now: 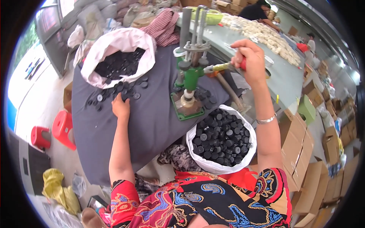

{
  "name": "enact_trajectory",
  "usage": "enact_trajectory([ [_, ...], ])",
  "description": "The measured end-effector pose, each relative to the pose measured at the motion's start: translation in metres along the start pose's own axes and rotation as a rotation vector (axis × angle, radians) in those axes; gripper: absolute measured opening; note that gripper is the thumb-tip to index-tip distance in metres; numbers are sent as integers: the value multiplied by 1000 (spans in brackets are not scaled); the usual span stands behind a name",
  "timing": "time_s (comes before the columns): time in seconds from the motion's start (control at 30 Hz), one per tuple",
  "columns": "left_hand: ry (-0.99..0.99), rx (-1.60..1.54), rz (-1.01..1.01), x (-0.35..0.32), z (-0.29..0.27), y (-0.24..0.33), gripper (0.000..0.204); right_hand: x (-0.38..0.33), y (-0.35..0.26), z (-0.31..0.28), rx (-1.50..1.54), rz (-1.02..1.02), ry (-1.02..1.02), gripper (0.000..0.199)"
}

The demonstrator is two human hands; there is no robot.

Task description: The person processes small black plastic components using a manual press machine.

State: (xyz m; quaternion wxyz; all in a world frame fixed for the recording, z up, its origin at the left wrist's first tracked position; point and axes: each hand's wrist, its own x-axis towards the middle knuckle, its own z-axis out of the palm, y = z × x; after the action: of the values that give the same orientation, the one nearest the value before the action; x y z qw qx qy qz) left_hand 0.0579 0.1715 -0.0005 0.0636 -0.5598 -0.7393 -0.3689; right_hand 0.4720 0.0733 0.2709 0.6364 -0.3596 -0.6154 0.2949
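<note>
My left hand (121, 107) is at the near edge of a loose heap of black round caps (123, 88), its fingers drawn together on a cap at the heap. Raised on the right, my right hand (251, 62) wraps round the red-ended lever (242, 64) of a green hand press (193, 78). The press stands on a green-edged base plate (187, 108), with a small pale piece under its ram. Behind the heap, a white sack (89, 68) lies open with more black caps. Another white sack (243, 166), full of black caps, sits close to my lap.
Dark grey cloth (152, 114) covers the work table. More caps lie behind the press, near a wooden-handled tool (230, 91). A grey-green table (281, 85) at the right bears pale pieces; a person (254, 12) works beyond. Red stools (64, 129) and cardboard boxes (300, 142) flank me.
</note>
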Motion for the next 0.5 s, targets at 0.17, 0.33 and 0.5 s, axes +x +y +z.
enact_trajectory([
  [0.17, -59, 102, -14, 5, 8, 9, 45, 8, -6, 0, 25, -3, -1, 23],
  [0.33, -13, 88, -20, 3, 8, 6, 43, 10, -4, -1, 42, 5, 2, 23],
  [0.5, -31, -440, 140, -34, -10, 64, 49, 11, -3, 0, 17, -20, 11, 24],
])
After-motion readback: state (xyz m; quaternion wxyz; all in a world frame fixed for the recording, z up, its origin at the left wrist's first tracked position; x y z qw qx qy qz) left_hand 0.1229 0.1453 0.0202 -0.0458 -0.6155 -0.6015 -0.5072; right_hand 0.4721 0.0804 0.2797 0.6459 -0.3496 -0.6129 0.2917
